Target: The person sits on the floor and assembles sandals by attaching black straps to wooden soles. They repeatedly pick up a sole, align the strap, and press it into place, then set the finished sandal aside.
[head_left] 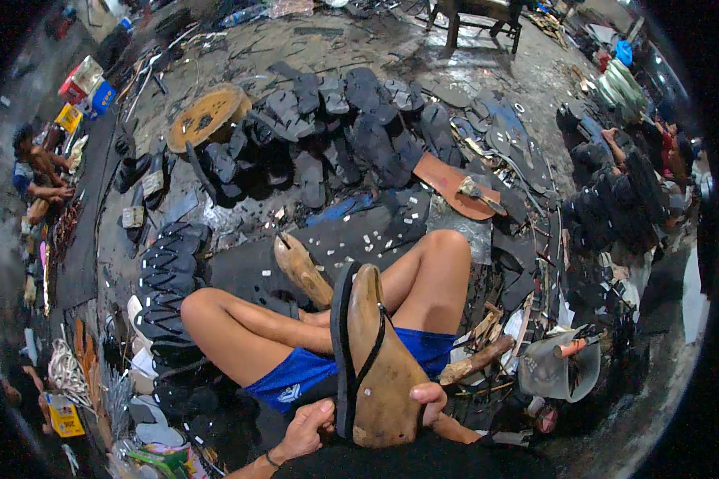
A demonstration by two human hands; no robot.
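A wooden shoe last stands between my thighs, toe end pointing away from me. Along its left side runs a black sandal sole, and a thin black strap crosses the last. My right hand grips the last near its heel end, thumb on the wood and the other fingers mostly hidden. Close beside the sole's heel, my left hand is closed, thumb against curled fingers; whatever it pinches is hidden. A second wooden last lies beyond, by my crossed legs.
Black sandals lie heaped ahead, beside a round yellowish disc. More strapped sandals are stacked at left. A brown sheet and a translucent bucket are at right. Another person sits far left.
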